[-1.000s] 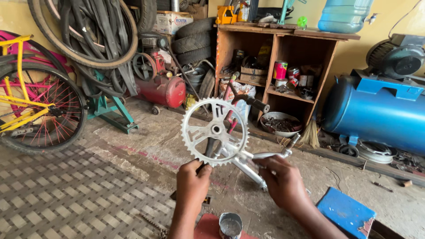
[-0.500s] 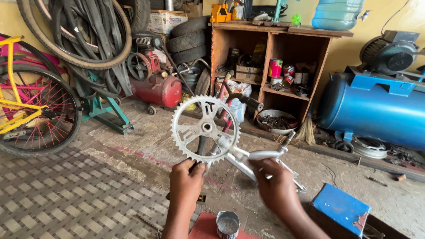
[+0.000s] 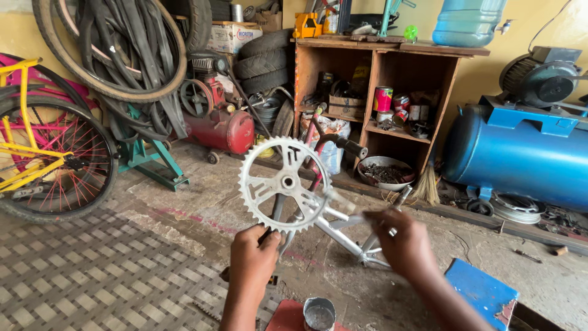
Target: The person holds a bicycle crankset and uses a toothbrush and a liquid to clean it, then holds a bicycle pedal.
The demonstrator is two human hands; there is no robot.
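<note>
A silver toothed chainring with its crank [image 3: 284, 184] stands upright in front of me. My left hand [image 3: 254, 260] grips the lower crank arm under the ring. My right hand [image 3: 401, 242] is to the right of the ring, fingers curled around a pale, blurred thing near the ring's right edge; I cannot tell what it is. Behind both hands a silver bicycle frame [image 3: 343, 236] lies on the concrete floor. A small metal tin [image 3: 319, 314] sits below my hands on a red surface.
A yellow and pink bicycle [image 3: 46, 159] stands at left, tyres [image 3: 110, 49] hanging above. A red compressor [image 3: 220, 125], a wooden shelf [image 3: 392, 86] with cans, a metal bowl [image 3: 386, 173] and a blue air tank [image 3: 520, 153] line the back. A blue block [image 3: 484, 291] lies at lower right.
The chainring has stayed held up in my left hand. My right hand has shifted along the ring's right side, and the pale thing in it is now blurred.
</note>
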